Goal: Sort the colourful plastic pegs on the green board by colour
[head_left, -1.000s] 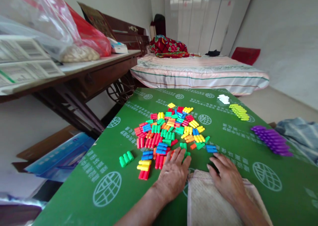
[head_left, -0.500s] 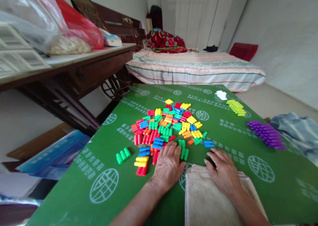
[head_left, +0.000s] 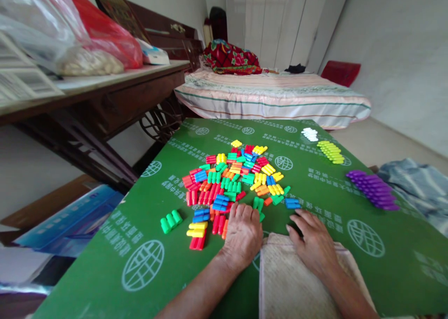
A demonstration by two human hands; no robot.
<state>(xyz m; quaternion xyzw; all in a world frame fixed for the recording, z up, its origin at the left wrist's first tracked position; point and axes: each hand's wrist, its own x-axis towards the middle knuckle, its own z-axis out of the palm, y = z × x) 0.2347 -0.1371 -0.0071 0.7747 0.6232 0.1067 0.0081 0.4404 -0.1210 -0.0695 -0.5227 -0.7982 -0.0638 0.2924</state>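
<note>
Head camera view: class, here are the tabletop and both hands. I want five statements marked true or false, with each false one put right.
1. The lime pieces lie between the white pieces and the purple pieces. True.
2. Of those three groups, the white pieces lie nearest the viewer. False: the purple pieces do.
3. A blue piece lies just beyond the right hand. True.
4. The right hand is among the purple pieces. False: it is apart from them, partly over the beige cloth.
5. The left hand is at the near edge of the mixed-colour pile. True.
</note>
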